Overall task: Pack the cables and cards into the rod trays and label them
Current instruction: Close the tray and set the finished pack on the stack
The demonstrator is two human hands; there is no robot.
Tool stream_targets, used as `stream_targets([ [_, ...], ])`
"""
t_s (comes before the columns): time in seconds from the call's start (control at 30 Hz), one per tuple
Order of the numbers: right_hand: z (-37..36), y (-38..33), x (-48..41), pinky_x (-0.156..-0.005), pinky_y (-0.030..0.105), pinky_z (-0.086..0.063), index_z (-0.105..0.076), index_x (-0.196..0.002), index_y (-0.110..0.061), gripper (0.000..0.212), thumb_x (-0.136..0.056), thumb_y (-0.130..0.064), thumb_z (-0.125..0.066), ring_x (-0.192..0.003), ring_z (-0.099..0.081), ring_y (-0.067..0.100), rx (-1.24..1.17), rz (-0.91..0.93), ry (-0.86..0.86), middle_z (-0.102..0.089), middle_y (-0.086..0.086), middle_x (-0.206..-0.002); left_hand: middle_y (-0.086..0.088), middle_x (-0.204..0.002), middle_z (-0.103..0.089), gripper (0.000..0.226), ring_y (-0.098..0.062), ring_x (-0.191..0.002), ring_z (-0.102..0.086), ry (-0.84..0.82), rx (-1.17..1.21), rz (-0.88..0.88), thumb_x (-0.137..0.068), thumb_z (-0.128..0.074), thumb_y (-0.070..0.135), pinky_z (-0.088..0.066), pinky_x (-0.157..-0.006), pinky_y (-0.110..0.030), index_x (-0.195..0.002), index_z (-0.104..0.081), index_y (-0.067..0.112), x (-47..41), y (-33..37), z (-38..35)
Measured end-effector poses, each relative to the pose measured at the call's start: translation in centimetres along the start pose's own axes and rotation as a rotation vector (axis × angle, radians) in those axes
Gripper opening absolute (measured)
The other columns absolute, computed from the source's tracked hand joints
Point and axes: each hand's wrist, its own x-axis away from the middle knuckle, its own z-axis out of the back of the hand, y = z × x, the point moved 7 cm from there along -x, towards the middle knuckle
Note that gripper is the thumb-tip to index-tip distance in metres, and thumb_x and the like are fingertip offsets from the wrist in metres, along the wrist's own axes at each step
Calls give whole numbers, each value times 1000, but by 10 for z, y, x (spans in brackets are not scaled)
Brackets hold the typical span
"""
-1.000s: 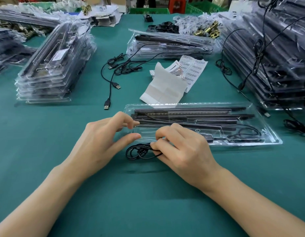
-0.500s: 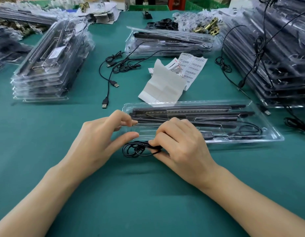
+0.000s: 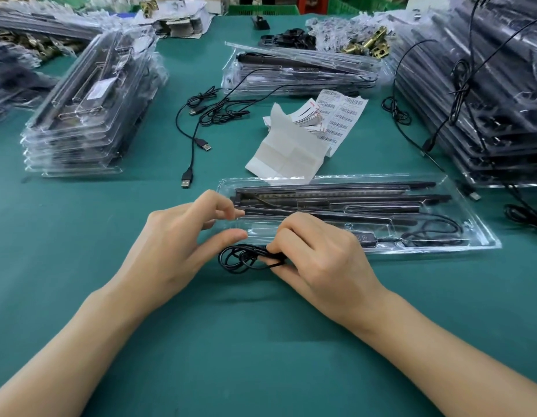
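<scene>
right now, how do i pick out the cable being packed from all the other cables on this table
On the green table, find the open tray nearest the person. Just outside its near edge is a small black cable coil. It is the only cable a hand holds: the right hand pinches it, while the other cables lie untouched.

No wording is legible anywhere. The label sheet [image 3: 342,115] on the counter [image 3: 261,341] carries rows of barcodes whose print is too small to read. The white sticker [image 3: 99,89] atop the left tray stack [image 3: 81,145] may be printed, but it is blurred.
</scene>
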Motion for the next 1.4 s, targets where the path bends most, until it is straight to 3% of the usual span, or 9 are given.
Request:
stream_targets([
  [0.13,-1,-2,2,-52,37,-47,-63,-75,-4,19,-93,-8,-69,-62,-54,27,15,2,-37,-58,8,-76,19,-123,-70,16,-1,-115,-65,-96,60,-75,-101,-51,40,-53,-97,-36,-103,-61,29,3,-3,3],
  [0.23,-2,-4,1,-49,35,-45,-62,-74,-5,18,-90,-6,-68,-61,-53,26,60,9,-43,-58,8,-75,18,-132,-65,15,-6,-126,-60,-204,126,-93,-89,-58,29,-43,-106,-25,-103,-63,30,7,-8,3],
  [0.33,-3,-4,1,-49,34,-44,-62,-73,-5,18,-90,-5,-68,-60,-52,25,82,9,-46,-57,7,-75,18,-134,-61,22,-10,-127,-58,-227,98,-99,-80,-65,27,-41,-107,-25,-100,-61,34,6,-11,0],
  [0.5,-2,-3,2,-50,36,-47,-63,-74,-5,18,-91,-5,-69,-60,-52,26,39,9,-24,-58,8,-75,11,-120,-57,30,-18,-113,-60,-145,55,-91,-77,-82,34,-43,-98,-24,-100,-63,32,4,-21,7],
  [0.67,-2,-1,3,-50,36,-47,-63,-75,-4,16,-88,-2,-72,-61,-52,24,15,1,-21,-59,8,-76,9,-93,-68,30,-18,-92,-67,-75,108,-33,-78,-79,50,-51,-86,-28,-87,-67,24,2,-32,16],
  [0.9,-1,1,4,-47,33,-46,-64,-76,-4,17,-92,-4,-70,-61,-53,23,18,-4,0,-59,6,-77,10,-89,-71,17,-16,-92,-69,38,126,4,-76,-84,35,-50,-89,-27,-72,-74,22,2,-31,18],
  [1.03,1,5,4,-49,34,-49,-64,-76,-2,19,-94,-7,-69,-64,-56,23,-11,-42,15,-60,7,-80,10,-94,-77,14,-11,-105,-72,66,199,4,-77,-83,30,-53,-96,-30,-76,-79,18,2,-32,17],
  [1.23,3,5,3,-51,33,-50,-65,-77,-1,17,-91,-5,-73,-64,-56,23,-25,-54,44,-60,8,-79,15,-99,-79,15,-9,-121,-66,-104,314,14,-86,-77,34,-51,-102,-31,-93,-82,22,5,-39,7],
  [1.4,4,0,4,-49,32,-47,-65,-73,-1,17,-89,0,-71,-61,-54,24,34,22,50,-59,9,-76,14,-98,-79,19,-10,-124,-63,-173,332,38,-87,-74,24,-50,-103,-31,-104,-81,24,6,-43,3],
])
